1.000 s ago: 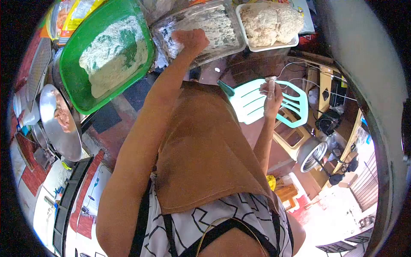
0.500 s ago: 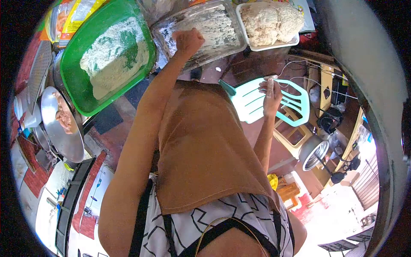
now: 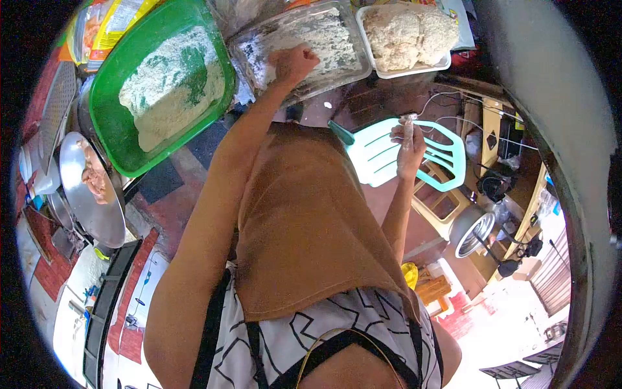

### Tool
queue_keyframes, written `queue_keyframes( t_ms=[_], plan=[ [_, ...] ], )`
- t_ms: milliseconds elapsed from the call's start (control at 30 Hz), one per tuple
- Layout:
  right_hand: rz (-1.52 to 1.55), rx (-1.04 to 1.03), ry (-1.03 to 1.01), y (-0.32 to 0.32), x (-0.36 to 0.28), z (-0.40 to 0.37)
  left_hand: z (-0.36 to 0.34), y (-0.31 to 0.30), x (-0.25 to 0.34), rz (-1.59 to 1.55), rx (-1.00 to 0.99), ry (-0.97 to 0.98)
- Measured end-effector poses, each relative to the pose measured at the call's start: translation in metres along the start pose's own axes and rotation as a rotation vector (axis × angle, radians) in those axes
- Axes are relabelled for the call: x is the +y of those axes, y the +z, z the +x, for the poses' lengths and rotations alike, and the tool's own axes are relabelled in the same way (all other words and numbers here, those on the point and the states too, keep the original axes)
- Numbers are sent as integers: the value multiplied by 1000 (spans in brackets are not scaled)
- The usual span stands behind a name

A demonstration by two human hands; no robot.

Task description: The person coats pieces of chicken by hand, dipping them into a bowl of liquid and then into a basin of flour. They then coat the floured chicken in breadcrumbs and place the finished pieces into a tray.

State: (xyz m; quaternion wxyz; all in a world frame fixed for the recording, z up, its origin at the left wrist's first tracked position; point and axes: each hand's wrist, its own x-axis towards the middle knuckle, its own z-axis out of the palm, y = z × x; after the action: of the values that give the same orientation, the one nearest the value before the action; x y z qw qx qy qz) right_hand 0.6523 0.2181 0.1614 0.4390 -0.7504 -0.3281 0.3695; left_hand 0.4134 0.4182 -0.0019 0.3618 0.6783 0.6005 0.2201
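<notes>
My left hand (image 3: pixel 295 63) is closed into a fist and presses down into the pale crumbs of a clear plastic tray (image 3: pixel 353 65). My right hand (image 3: pixel 408 139) is raised over a teal plastic chair (image 3: pixel 447 159), its fingertips pinched on a small pale crumb-coated piece (image 3: pixel 408 119). A green tub (image 3: pixel 113 120) with a heap of crumb mix stands left of the clear tray. To the right of the clear tray, a white tray (image 3: pixel 447 61) holds coated lumps. A brown cloth (image 3: pixel 304 220) hangs down my front between my arms.
A round metal plate (image 3: pixel 91 214) with a piece of raw meat sits at the left edge. Snack packets (image 3: pixel 110 23) lie at the top left. Below the counter are a metal pot (image 3: pixel 473 230), cables, wooden furniture and red floor tiles.
My left hand has shifted slightly to the right within the clear tray. My right hand has stayed almost where it was, still pinched.
</notes>
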Motion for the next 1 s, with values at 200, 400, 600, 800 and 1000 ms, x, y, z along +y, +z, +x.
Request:
queue_keyframes(
  t_ms=[200,400,600,800,1000],
  plan=[
    [-23,46,43,-6,-3,-6,24,28,23,34,47,-80],
    [-62,96,21,-19,-2,-13,49,40,27,-59,63,-31],
    [-9,105,51,-24,2,-13,84,50,14,-230,118,-280],
    [-58,104,36,-14,-7,-11,71,25,-8,-474,234,-334],
    [-37,38,22,-6,-9,-2,26,-13,-16,-634,446,-317]
  ],
)
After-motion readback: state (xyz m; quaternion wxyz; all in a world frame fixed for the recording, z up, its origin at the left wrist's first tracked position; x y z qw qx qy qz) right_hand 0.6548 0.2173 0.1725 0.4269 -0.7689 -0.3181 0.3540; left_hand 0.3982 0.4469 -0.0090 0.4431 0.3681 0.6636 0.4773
